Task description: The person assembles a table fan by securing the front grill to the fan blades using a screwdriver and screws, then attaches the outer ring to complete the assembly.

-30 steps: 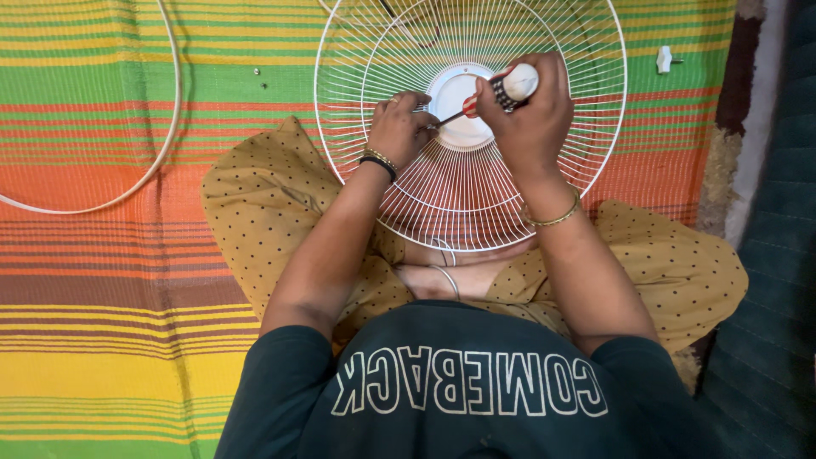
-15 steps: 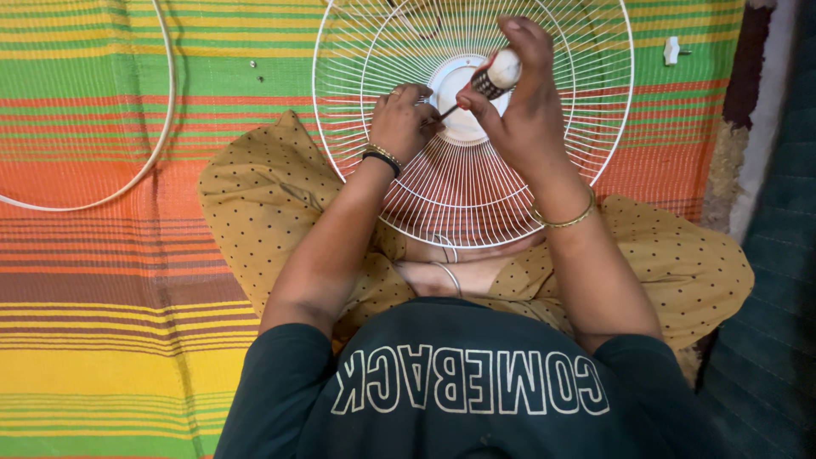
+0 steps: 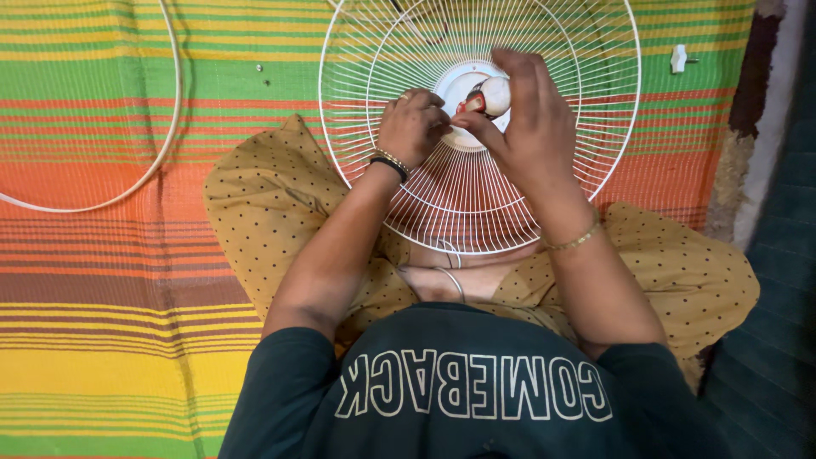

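Screwdriver point(image 3: 484, 99), white-handled, held at the white hub point(image 3: 457, 85) of the wire fan guard point(image 3: 544, 183), mid-scene, far from the body. Right hand point(image 3: 527, 127) wrapped around the handle, fingers closed on it. Left hand point(image 3: 412, 126) pinched shut at the hub's left edge, touching the wires; anything between its fingertips impossible to tell. Guard propped over crossed legs on striped mat point(image 3: 102, 280). Small white knob point(image 3: 678, 59) lying far right.

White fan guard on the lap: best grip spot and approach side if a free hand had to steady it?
Probably the outer rim of the fan guard, from the right. The rim ring is thicker than the thin spokes and bare there, while the left hand and right hand with the screwdriver crowd the hub.
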